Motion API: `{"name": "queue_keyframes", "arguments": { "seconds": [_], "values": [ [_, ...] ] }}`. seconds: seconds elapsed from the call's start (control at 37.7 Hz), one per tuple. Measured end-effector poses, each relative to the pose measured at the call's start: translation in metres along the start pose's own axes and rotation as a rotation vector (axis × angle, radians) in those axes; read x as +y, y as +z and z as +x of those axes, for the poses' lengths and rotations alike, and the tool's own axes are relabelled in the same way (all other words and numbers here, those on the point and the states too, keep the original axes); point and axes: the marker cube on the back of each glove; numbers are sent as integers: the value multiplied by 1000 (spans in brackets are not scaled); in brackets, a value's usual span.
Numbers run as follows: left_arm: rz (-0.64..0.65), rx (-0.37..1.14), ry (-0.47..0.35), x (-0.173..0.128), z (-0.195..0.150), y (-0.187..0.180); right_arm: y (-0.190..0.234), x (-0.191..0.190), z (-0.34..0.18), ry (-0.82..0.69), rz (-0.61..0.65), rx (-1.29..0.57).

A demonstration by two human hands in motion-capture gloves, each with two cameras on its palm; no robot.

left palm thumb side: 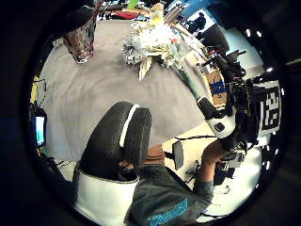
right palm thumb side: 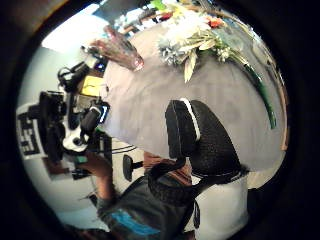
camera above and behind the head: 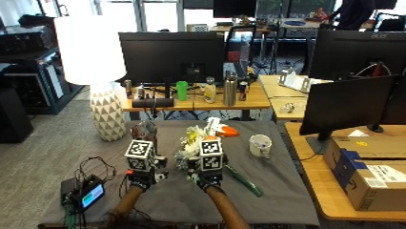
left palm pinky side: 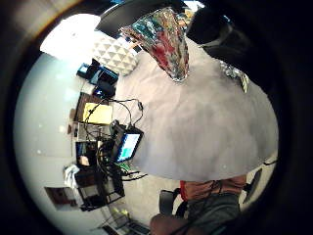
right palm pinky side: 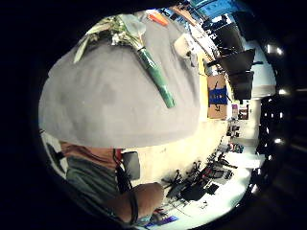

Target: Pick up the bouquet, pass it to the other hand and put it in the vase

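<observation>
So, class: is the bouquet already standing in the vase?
No: the bouquet lies flat on the grey table, and the vase stands apart, without flowers.

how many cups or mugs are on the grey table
1. A white ceramic mug stands on the grey cloth-covered table, toward its far right, beyond the bouquet's green wrapped stems. Another could be hidden behind the raised hands.

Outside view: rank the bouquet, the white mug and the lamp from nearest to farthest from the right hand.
1. The bouquet, lying on the table right by the right hand, its green stem running off to that hand's right.
2. The white mug, standing on the table farther back on the right.
3. The lamp, on the floor off the table's far left corner.
</observation>
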Motion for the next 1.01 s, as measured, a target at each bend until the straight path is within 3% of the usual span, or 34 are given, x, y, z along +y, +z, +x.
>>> {"name": "queue_keyframes", "arguments": {
  "seconds": [1.01],
  "values": [
    [29,10,17,2,7,-10,0,0,13,-30,25,20]
  ]
}}
